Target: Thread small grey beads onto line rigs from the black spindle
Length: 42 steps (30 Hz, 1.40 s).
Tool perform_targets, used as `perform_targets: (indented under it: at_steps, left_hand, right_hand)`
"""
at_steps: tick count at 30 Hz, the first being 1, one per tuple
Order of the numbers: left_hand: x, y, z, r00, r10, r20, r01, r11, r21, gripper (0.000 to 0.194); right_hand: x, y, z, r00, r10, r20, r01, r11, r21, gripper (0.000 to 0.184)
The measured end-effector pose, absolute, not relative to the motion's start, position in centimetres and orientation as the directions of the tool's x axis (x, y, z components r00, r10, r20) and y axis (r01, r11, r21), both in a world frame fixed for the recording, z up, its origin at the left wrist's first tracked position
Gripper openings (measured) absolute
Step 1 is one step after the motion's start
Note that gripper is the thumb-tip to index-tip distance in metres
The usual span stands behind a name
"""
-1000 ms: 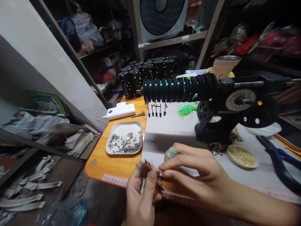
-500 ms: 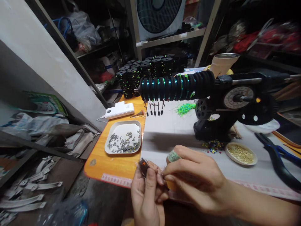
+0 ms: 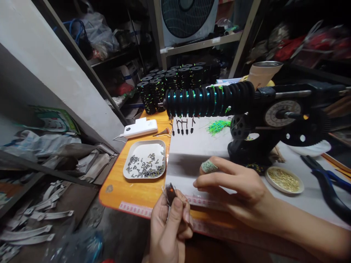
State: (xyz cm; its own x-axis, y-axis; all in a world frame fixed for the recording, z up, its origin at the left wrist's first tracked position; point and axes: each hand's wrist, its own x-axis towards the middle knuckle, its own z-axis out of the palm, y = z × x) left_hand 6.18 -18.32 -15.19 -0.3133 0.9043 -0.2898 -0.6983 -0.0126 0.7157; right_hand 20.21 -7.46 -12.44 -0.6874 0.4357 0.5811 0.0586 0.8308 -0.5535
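Observation:
My left hand [image 3: 172, 226] is closed at the table's front edge, thumb pressed over a small dark bristly bundle [image 3: 171, 192] with an orange spot. Its bristly end sticks up above the thumb; the lower part is hidden in the fingers. To the right, apart from it, my right hand [image 3: 236, 186] hovers over the white sheet. Its fingers are loosely bent and apart, with nothing visible in them, and green tape [image 3: 209, 166] wraps one finger. The thumb is mostly hidden. Left of the hands, a square white tray [image 3: 144, 159] holds many small dark tubular pieces.
A black machine [image 3: 244, 142] carries a horizontal roller of black rings [image 3: 208, 100]. Nearby are green fibres [image 3: 218, 127], several small black-tipped pieces [image 3: 182, 128], a dish of gold bits [image 3: 285, 180], pliers [image 3: 323, 179], a white power bank [image 3: 140, 128] and stacked black spools [image 3: 172, 78].
My right hand has drawn away from the left hand, up and slightly right, its fingers loosening. The left hand still holds the bristly bundle, turned slightly. The whole view has shifted a little.

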Motion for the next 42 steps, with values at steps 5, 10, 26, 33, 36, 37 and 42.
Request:
perform_targets:
  at_steps: [5, 10, 26, 33, 36, 37, 42]
  left_hand:
    - [6.5, -18.2, -15.3, -0.315, 0.908, -0.276, -0.694, -0.022, 0.720, 0.036]
    - [7.8, -18.2, -15.7, -0.518, 0.803, -0.296, -0.563, -0.058, 0.825, 0.036]
    - [9.5, -17.6, -15.3, -0.453, 0.842, -0.291, -0.770, -0.205, 0.605, 0.028]
    - [9.5, -17.5, -15.5, -0.459, 0.849, -0.264, -0.758, -0.218, 0.615, 0.029]
    - [9.0, -17.6, -15.2, -0.446, 0.862, -0.240, -0.747, -0.211, 0.631, 0.029]
    - [8.8, -17.6, -15.2, -0.459, 0.857, -0.234, -0.735, -0.218, 0.642, 0.029]
    - [8.1, -17.6, -15.8, -0.573, 0.799, -0.182, -0.613, -0.270, 0.743, 0.023]
  right_hand:
    - [20.1, -8.0, -12.1, -0.707, 0.448, 0.547, -0.001, 0.773, -0.634, 0.013]
    - [19.6, -9.1, -12.2, -0.648, 0.552, 0.525, -0.049, 0.657, -0.752, 0.010]
    - [19.4, -10.1, -13.5, -0.532, 0.454, 0.715, -0.039, 0.830, -0.556, 0.013]
    - [19.3, -9.6, -14.3, -0.543, 0.237, 0.806, -0.048, 0.949, -0.311, 0.014]
    - [19.2, -9.5, -14.4, -0.596, 0.114, 0.795, -0.056, 0.981, -0.183, 0.017]
    - [19.3, -9.5, -14.4, -0.618, 0.089, 0.781, -0.066, 0.984, -0.164, 0.019]
    - [19.5, -9.7, -13.8, -0.629, 0.342, 0.698, -0.045, 0.880, -0.472, 0.011]
